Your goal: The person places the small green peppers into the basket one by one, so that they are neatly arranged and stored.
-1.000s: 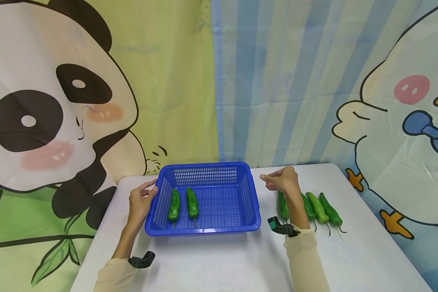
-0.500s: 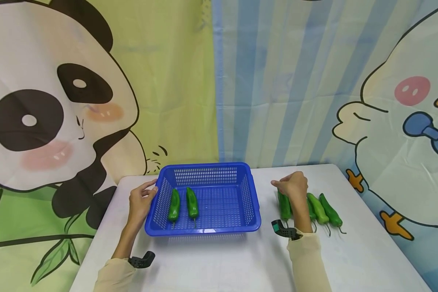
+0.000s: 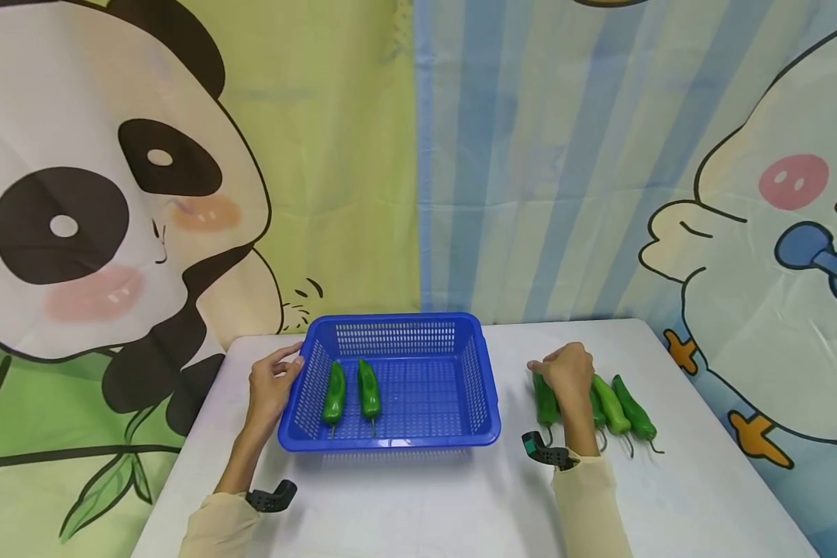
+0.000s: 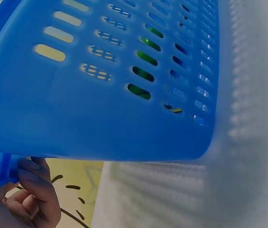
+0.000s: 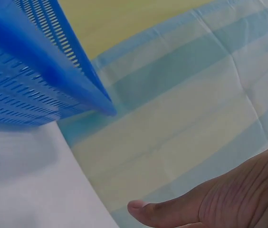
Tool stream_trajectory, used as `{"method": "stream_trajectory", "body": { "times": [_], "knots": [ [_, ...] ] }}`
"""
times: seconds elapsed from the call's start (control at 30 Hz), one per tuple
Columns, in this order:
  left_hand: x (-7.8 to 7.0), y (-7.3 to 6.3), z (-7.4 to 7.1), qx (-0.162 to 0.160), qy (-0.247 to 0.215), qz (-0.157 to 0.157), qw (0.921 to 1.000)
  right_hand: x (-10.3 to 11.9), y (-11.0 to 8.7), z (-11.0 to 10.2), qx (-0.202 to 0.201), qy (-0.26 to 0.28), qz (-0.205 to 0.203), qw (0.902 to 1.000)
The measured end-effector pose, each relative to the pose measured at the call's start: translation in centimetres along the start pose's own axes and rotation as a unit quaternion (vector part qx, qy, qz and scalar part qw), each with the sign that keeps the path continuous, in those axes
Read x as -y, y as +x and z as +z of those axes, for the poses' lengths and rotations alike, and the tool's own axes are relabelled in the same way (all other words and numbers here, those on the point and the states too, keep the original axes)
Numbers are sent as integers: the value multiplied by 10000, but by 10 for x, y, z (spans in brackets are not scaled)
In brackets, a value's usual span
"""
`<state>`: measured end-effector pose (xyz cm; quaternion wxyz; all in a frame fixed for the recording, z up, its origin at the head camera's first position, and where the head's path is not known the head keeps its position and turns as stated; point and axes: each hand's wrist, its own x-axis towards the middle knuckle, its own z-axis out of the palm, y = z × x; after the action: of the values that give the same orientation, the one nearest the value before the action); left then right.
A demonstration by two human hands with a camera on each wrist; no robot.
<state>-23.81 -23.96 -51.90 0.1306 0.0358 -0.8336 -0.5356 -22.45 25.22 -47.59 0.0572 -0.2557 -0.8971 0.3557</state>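
Note:
In the head view a blue plastic basket (image 3: 389, 444) stands on the white table, with two green chili peppers (image 3: 334, 394) lying side by side in its left part. My left hand (image 3: 268, 387) holds the basket's left rim; in the left wrist view its curled fingers (image 4: 39, 187) are at the rim. Right of the basket, several green chili peppers (image 3: 634, 408) lie in a row. My right hand (image 3: 569, 378) is over the left end of that row and partly covers it. Its thumb (image 5: 165, 212) stretches out straight in the right wrist view; the other fingertips are hidden.
The white table (image 3: 418, 504) ends at a cloth backdrop (image 3: 530, 194) printed with a panda and a white bird. Dark devices (image 3: 272, 497) are strapped to both wrists. The basket's right wall stands between the right-hand peppers and the ones inside.
My right hand has moved away from the basket, rightward and down over the pepper row. My left hand stays at the basket rim. The peppers lie as before.

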Motion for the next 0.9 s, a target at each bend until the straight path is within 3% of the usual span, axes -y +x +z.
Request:
{"method": "stream_trajectory", "body": {
  "times": [0.37,0.9],
  "knots": [
    [0,-1,0,-7,-17,-2,10000,-15,1,11,-603,-110,-437,9972],
    [1,1,0,3,68,-6,10000,-21,0,29,-717,-678,-729,9924]
  ]
}}
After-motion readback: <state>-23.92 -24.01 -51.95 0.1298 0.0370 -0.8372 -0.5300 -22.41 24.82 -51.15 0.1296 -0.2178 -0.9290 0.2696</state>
